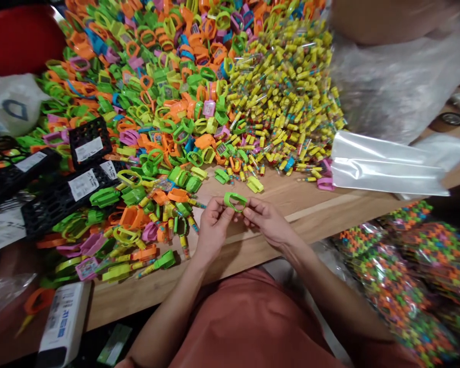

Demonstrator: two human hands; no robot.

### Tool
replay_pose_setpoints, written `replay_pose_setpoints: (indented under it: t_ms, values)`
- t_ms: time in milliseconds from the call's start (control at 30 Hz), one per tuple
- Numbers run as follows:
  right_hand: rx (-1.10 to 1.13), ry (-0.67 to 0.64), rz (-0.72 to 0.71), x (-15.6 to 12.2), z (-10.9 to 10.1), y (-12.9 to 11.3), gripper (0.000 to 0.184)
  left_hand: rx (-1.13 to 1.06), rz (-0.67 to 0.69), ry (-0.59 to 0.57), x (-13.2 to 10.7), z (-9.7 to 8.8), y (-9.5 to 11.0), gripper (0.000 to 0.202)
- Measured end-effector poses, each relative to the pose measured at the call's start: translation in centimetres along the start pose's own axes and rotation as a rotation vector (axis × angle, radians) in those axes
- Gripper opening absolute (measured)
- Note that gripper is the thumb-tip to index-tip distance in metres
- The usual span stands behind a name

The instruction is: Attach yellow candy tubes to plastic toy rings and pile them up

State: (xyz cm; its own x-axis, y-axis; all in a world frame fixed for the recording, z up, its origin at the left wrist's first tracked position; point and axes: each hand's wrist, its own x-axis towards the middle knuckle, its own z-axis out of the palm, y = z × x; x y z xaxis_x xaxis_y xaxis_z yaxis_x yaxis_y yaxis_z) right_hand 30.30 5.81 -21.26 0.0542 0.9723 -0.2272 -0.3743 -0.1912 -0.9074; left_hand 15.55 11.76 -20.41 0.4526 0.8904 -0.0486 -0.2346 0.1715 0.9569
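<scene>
A small green plastic ring-shaped toy (235,201) is held between both my hands just above the wooden table (291,204). My left hand (213,226) pinches its left side with closed fingers. My right hand (266,220) pinches its right side the same way. Right behind my hands lies a big heap of orange, green, pink and yellow plastic ring toys (149,102). Beside it is a heap of small yellow-capped tubes (287,97).
Black plastic crates with white labels (61,189) sit at the left. Clear plastic bags (383,168) lie at the right on the table, with a larger crumpled plastic sheet (398,82) behind. Bags of packed colourful toys (414,276) lie below the table edge at right. A white box (63,322) sits at the near left.
</scene>
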Motion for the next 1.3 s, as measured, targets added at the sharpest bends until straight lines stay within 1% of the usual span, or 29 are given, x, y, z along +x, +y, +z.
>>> replay_pose_setpoints:
  t_ms: [67,133,200,233,267,300,333,400,433,467,500,533,567,600,633,700,733,767,800,833,900,967,1033,1100,1167,1233,1300]
  values:
    - [-0.027,-0.007,-0.018,0.1,0.3,0.2,0.044,0.015,0.008,0.004,-0.1,-0.1,0.0,0.032]
    - [-0.040,-0.042,-0.020,0.2,0.7,0.2,0.043,0.022,0.010,0.008,0.0,-0.4,0.3,0.031]
    - [-0.082,-0.087,-0.035,0.4,0.6,0.1,0.041,0.063,0.013,0.027,0.1,-1.4,1.5,0.031]
    - [-0.135,-0.089,-0.064,0.7,0.3,-0.1,0.039,0.107,0.027,0.056,0.2,-2.2,2.5,0.031]
    - [-0.213,-0.067,-0.113,1.0,-0.2,-0.4,0.037,0.173,0.052,0.107,0.3,-3.2,3.7,0.031]
    - [-0.316,-0.019,-0.186,1.5,-1.1,-0.7,0.034,0.259,0.089,0.181,0.5,-4.2,5.2,0.030]
    - [-0.436,0.052,-0.277,2.2,-2.1,-1.1,0.031,0.359,0.148,0.281,0.6,-5.4,6.9,0.030]
    - [-0.681,0.198,-0.461,3.7,-4.7,-1.9,0.025,0.575,0.300,0.529,1.0,-7.4,10.0,0.027]
    - [-0.784,0.244,-0.526,4.5,-6.1,-2.2,0.023,0.656,0.381,0.641,1.3,-8.1,11.2,0.026]
    - [-0.875,0.259,-0.557,5.3,-7.3,-2.5,0.024,0.711,0.455,0.726,1.7,-8.5,12.1,0.025]
    - [-0.955,0.254,-0.565,6.1,-8.3,-2.7,0.025,0.738,0.509,0.758,2.1,-8.6,12.4,0.024]
    - [-1.023,0.237,-0.553,6.7,-9.1,-2.8,0.026,0.744,0.532,0.734,2.8,-8.4,12.2,0.022]
    - [-1.085,0.223,-0.530,7.2,-9.6,-2.8,0.026,0.746,0.528,0.656,3.5,-7.8,11.5,0.018]
    - [-1.139,0.223,-0.504,7.6,-9.9,-2.6,0.027,0.756,0.509,0.540,4.4,-7.1,10.4,0.014]
    - [-1.183,0.232,-0.482,7.7,-10.0,-2.4,0.029,0.775,0.481,0.407,5.4,-6.2,8.9,0.012]
    - [-1.235,0.250,-0.460,7.7,-9.8,-1.8,0.032,0.883,0.445,0.126,7.5,-4.5,5.6,0.015]
    - [-1.251,0.247,-0.465,7.5,-9.7,-1.5,0.032,0.944,0.429,0.022,8.6,-3.7,4.0,0.018]
    - [-1.266,0.236,-0.478,7.3,-9.5,-1.2,0.030,1.011,0.406,-0.050,9.7,-3.1,2.6,0.022]
    - [-1.283,0.225,-0.495,7.0,-9.5,-0.9,0.028,1.070,0.380,-0.089,10.5,-2.7,1.4,0.026]
    - [-1.302,0.221,-0.507,6.7,-9.4,-0.6,0.026,1.117,0.354,-0.102,11.2,-2.5,0.4,0.029]
    - [-1.339,0.247,-0.515,6.1,-9.4,-0.2,0.022,1.189,0.318,-0.080,11.9,-2.6,-0.6,0.031]
    - [-1.347,0.307,-0.517,5.5,-9.2,0.0,0.020,1.226,0.313,-0.056,11.7,-3.1,-0.9,0.029]
    - [-1.313,0.372,-0.550,4.8,-8.5,0.1,0.020,1.217,0.317,-0.053,10.8,-3.5,-0.6,0.023]
    - [-1.228,0.401,-0.594,4.0,-7.3,0.0,0.021,1.125,0.306,-0.059,9.4,-3.6,-0.3,0.016]
    - [-1.087,0.385,-0.617,3.3,-5.7,-0.1,0.021,0.978,0.263,-0.048,7.9,-3.4,-0.2,0.011]
    - [-0.920,0.333,-0.581,2.7,-4.1,-0.1,0.022,0.818,0.206,-0.031,6.5,-2.9,-0.4,0.009]
    - [-0.730,0.261,-0.486,2.4,-2.9,0.0,0.026,0.693,0.190,-0.028,5.3,-2.4,-0.6,0.008]
